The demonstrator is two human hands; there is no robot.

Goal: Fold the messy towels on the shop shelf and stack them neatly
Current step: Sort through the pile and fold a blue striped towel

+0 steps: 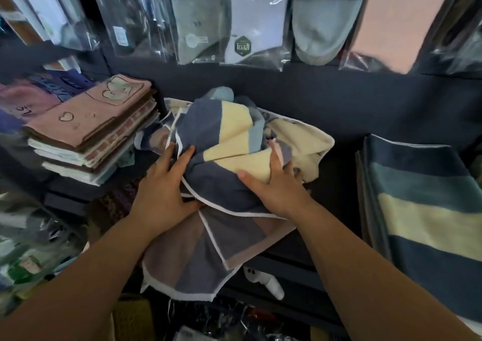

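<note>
Left hand [167, 184] and right hand [276, 184] each make a wide grip, fingers flat on the crumpled towels [221, 132] heaped on the shelf [339, 179]. Better to free one towel by the white-edged corner [182, 283] hanging below the grip than haul the whole heap. A pink stack [88, 124] left of the grip and striped folded towels [422, 205] right of it hem the space.
</note>
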